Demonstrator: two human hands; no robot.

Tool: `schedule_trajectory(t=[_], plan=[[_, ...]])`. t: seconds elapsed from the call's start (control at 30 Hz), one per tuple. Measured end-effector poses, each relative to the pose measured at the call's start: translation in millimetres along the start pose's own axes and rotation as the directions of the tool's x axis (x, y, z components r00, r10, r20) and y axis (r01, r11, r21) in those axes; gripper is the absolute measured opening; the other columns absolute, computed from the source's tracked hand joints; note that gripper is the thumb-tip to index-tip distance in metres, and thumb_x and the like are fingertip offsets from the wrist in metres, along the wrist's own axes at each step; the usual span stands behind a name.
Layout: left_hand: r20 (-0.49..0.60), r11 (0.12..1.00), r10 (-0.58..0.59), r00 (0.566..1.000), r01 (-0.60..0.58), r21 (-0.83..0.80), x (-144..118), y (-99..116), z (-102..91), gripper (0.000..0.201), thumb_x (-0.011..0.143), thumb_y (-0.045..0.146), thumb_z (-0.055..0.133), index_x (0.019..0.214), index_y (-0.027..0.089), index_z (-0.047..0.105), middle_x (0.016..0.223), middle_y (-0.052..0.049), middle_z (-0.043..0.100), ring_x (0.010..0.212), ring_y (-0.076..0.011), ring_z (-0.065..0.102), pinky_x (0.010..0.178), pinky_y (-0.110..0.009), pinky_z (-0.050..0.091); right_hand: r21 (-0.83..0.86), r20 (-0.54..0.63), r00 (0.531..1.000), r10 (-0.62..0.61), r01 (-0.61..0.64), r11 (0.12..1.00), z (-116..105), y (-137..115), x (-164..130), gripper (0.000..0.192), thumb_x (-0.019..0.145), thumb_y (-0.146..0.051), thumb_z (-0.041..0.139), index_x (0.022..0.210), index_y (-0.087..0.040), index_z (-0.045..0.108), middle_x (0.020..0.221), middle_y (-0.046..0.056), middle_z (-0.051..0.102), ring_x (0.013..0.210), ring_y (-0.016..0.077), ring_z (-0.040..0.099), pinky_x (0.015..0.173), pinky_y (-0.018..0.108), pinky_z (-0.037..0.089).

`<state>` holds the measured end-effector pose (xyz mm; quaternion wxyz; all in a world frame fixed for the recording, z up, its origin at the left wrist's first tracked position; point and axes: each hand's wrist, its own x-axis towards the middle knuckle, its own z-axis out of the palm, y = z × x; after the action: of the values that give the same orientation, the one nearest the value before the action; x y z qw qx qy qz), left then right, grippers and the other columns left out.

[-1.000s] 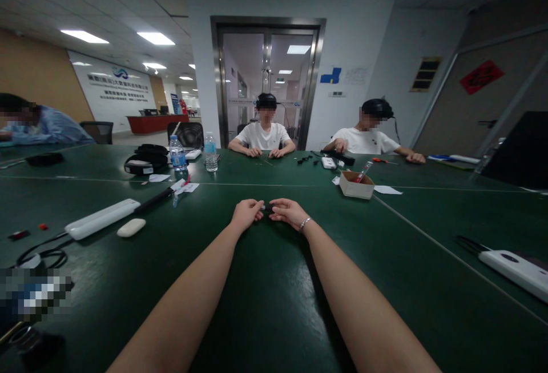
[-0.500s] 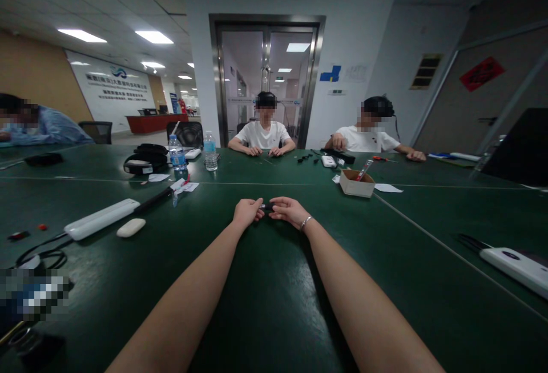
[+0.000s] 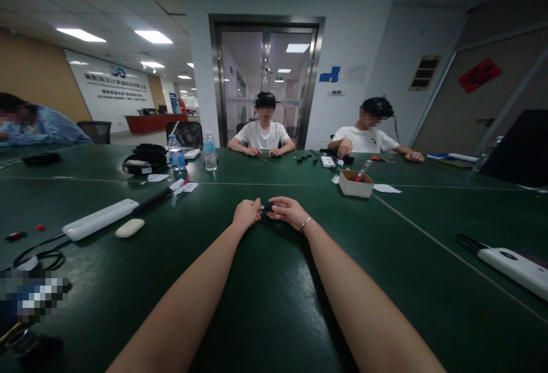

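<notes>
"Looking from the head view, where do you find the small dark piece (image 3: 268,207)?"

"It is between the left hand (image 3: 247,213) and the right hand (image 3: 290,212), above the counter (image 3: 265,293). Its long axis goes from left to right, almost straight across."

"Which hand is nearer to it?"

"Neither, I think, because both touch it. The right hand grasps the dark end between thumb and fingers, and the left hand pinches at the shiny end (image 3: 262,207). Whether it is 1 piece or 2 joined pieces, I cannot tell; it is too small."

"And how is the pose?"

"The left forearm (image 3: 194,279) and the right forearm (image 3: 355,287) reach forward and slant inward, so the fingertips face each other, near but apart. Both hands are low; whether they rest on the counter is not clear."
</notes>
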<state>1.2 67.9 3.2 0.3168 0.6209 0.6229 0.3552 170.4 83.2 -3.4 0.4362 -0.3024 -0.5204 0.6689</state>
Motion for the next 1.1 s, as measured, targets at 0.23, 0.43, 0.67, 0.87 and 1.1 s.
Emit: schedule_trajectory(t=[0.23, 0.43, 0.67, 0.87, 1.1], plan=[[-0.009, 1.000, -0.015, 1.000, 0.014, -0.009, 2, -1, 0.0, 0.047, 0.083, 0.046, 0.031, 0.060, 0.014, 0.056, 0.054, -0.004, 0.058, 0.040, -0.0105, 0.049, 0.042, -0.021, 0.040, 0.046, -0.004, 1.000, -0.025, 0.025, 0.999, 3, 0, 1, 0.025, 0.069, 0.000, 0.065, 0.091, -0.012, 0.059, 0.085, 0.007, 0.065, 0.068, 0.0180, 0.067, 0.069, 0.030, 0.057], [-0.001, 0.999, -0.031, 1.000, 0.031, -0.045, 5, -3, -0.4, 0.046, 0.083, 0.045, 0.031, 0.060, 0.014, 0.055, 0.051, -0.002, 0.055, 0.039, -0.0101, 0.047, 0.041, -0.021, 0.039, 0.077, 0.006, 0.999, -0.048, 0.048, 0.996, 6, -2, 0, 0.027, 0.066, -0.003, 0.069, 0.090, -0.011, 0.059, 0.088, 0.007, 0.064, 0.068, 0.0176, 0.067, 0.071, 0.032, 0.057], [0.055, 0.995, -0.058, 0.997, 0.061, -0.073, 11, -4, -2.6, 0.044, 0.085, 0.044, 0.030, 0.057, 0.015, 0.050, 0.044, 0.001, 0.047, 0.035, -0.0091, 0.041, 0.039, -0.021, 0.034, 0.079, 0.009, 0.997, -0.073, 0.072, 0.994, 10, -4, 0, 0.027, 0.066, -0.003, 0.069, 0.089, -0.012, 0.059, 0.087, 0.007, 0.065, 0.069, 0.0173, 0.067, 0.070, 0.030, 0.058], [0.066, 0.995, -0.069, 0.995, 0.074, -0.066, 10, -4, -4.9, 0.046, 0.084, 0.046, 0.029, 0.060, 0.015, 0.051, 0.044, 0.001, 0.047, 0.037, -0.0101, 0.042, 0.041, -0.022, 0.034, 0.070, 0.009, 0.997, -0.075, 0.074, 0.995, 13, -6, -1, 0.026, 0.068, -0.001, 0.067, 0.090, -0.012, 0.059, 0.089, 0.008, 0.064, 0.071, 0.0175, 0.067, 0.070, 0.030, 0.057], [-0.034, 0.991, 0.086, 0.996, -0.082, 0.108, -2, 0, -1.7, 0.052, 0.084, 0.051, 0.026, 0.057, 0.016, 0.054, 0.049, -0.001, 0.054, 0.045, -0.0121, 0.050, 0.049, -0.023, 0.035, 0.030, -0.047, 0.999, 0.026, -0.024, 0.999, 7, -4, -1, 0.019, 0.074, -0.002, 0.062, 0.091, -0.010, 0.058, 0.077, 0.008, 0.065, 0.062, 0.0171, 0.067, 0.060, 0.026, 0.058]])
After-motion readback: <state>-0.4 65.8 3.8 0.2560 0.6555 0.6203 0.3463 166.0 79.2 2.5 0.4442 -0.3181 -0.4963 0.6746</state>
